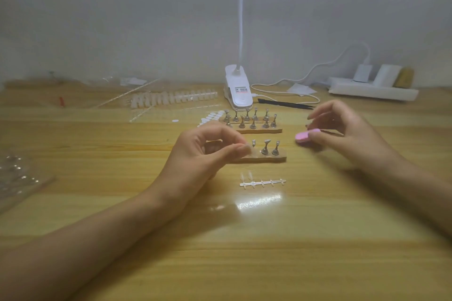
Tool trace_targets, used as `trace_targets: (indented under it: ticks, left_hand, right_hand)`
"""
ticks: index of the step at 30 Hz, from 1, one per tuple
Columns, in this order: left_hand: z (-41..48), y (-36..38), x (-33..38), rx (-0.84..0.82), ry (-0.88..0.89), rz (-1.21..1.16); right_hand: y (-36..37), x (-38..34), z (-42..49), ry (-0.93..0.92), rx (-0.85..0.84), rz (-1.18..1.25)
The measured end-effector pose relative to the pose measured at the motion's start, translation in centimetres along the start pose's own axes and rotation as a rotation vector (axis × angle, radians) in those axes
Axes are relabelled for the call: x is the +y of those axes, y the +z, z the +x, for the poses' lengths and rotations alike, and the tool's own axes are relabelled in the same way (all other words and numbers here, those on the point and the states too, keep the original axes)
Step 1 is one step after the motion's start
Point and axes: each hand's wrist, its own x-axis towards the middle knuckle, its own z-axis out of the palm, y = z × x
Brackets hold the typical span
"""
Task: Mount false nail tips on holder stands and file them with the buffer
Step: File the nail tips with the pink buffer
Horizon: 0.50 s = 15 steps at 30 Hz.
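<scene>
Pale grey wall stands behind a wooden desk (244,252) with a plank grain. Near the middle of the desk lie two tan strips, one behind the other. The near holder strip (269,159) shows three upright metal stands (265,148) at its right half. The far holder strip (259,130) carries a crowd of the same stands in two rows.

The left hand (210,151) hovers over the left end of the near holder strip, with thumb and forefinger brought together in a narrow grip. Blur hides what lies between them (something small and pale, perhaps), so I cannot tell if it holds anything.

The right hand (342,129) is off to the right of both strips. Its grip is closed on the pink buffer (305,136), held between thumb and fingers just above the desk, with the forefinger raised above it.

In front of the near holder strip lies a clear sprue (266,181) with two nail tips (249,175) on its left end and bare pegs along the rest.

Farther back on the left sits a long rack of clear tips (171,99), and white adhesive dots (210,117) lie beside the far holder strip. A white clip lamp (238,91) stands behind the strips, a black tool (286,104) lies to its right, and a white power strip (371,92) sits at the back right. A clear plastic bag (17,178) lies at the left edge.
</scene>
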Motion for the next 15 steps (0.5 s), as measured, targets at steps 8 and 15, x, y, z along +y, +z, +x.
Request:
trace_targets:
  ticks: [8, 15]
  left_hand:
    - [0.4, 0.2, 0.1, -0.068, -0.100, -0.036]
    - [1.2, 0.0, 0.6, -0.107, -0.163, 0.020]
  right_hand:
    - [2.3, -5.8, -2.1, -0.510, -0.175, -0.046]
    - [4.2, -7.7, -3.0, -0.537, -0.094, -0.010]
